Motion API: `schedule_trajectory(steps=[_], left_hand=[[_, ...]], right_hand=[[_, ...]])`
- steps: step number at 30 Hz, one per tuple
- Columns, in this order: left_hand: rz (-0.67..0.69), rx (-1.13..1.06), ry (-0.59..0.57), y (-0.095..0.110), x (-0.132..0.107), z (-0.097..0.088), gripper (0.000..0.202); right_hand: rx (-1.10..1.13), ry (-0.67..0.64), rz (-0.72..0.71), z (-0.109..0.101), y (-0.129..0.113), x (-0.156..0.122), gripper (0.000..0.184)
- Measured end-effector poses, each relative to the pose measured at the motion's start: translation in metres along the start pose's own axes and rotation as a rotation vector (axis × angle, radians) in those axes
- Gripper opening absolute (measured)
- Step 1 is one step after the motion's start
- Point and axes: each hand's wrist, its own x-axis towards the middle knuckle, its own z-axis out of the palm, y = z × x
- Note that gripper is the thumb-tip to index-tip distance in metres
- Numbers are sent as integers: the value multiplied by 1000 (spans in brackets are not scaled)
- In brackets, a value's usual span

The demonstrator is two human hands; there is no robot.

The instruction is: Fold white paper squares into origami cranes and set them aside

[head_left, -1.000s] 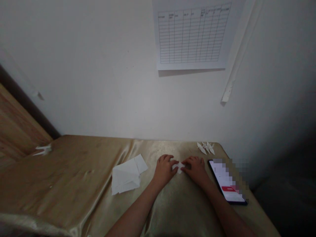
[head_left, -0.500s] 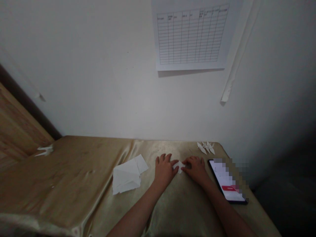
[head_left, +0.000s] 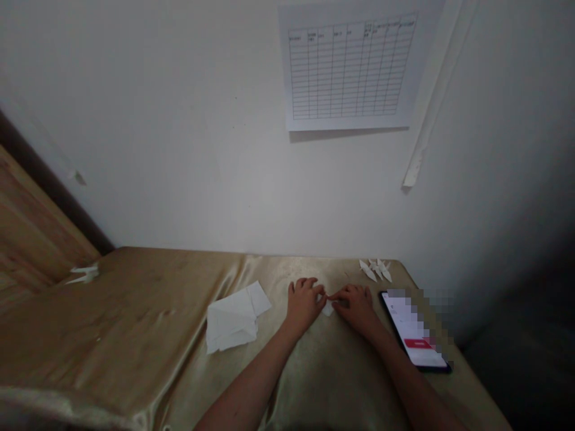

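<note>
A small folded piece of white paper (head_left: 327, 309) lies on the gold tablecloth between my two hands, partly covered by the fingers. My left hand (head_left: 305, 301) has its thumb and index finger closed on the paper's left side, the other fingers curled loosely above. From the right, my right hand (head_left: 355, 304) presses thumb and index finger at the paper's upper and right edges. The index fingertips nearly meet over the paper's top. Left of my left hand is a stack of white paper sheets (head_left: 233, 317).
Several folded paper cranes (head_left: 376, 270) sit near the table's back right corner. A phone (head_left: 417, 335) with its screen lit lies right of my right arm. White paper scraps (head_left: 85, 273) are at far left. A printed table sheet (head_left: 350, 72) hangs on the wall behind.
My left hand has shifted slightly right, and its fingers have drawn in. My right index finger now reaches further left across the top of the paper, which shows less than before.
</note>
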Motion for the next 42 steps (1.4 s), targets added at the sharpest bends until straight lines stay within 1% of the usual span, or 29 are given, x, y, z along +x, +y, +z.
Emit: schedule_trajectory(steps=[4, 7, 12, 19, 22, 27, 30, 33, 37, 42], left_hand=[[-4, -12, -14, 1, 2, 2, 18], [-6, -26, -35, -2, 3, 1, 20], [-4, -33, -97, -7, 1, -2, 29], [25, -39, -190, -14, -4, 1, 49], [44, -45, -196, -16, -6, 3, 51], [68, -61, -120, -16, -9, 4, 47], [74, -59, -98, -15, -9, 2, 42], [76, -64, -87, -14, -8, -1, 38], [86, -64, -94, -13, -10, -7, 29], [78, -71, -139, -15, -14, -16, 21]], right_hand=[[3, 0, 5, 1, 1, 1, 21], [8, 14, 5, 1, 1, 0, 21], [23, 2, 0, -1, -1, -1, 21], [34, 15, -16, -1, 2, 0, 21], [22, 9, -18, -1, 3, 0, 22], [-36, 20, -67, 0, 5, -2, 30], [-57, 44, -99, 2, 7, -2, 34], [-53, 55, -105, 4, 8, 0, 33], [-32, 67, -74, 4, 6, 2, 29], [-19, 62, -81, 4, 5, 1, 28]])
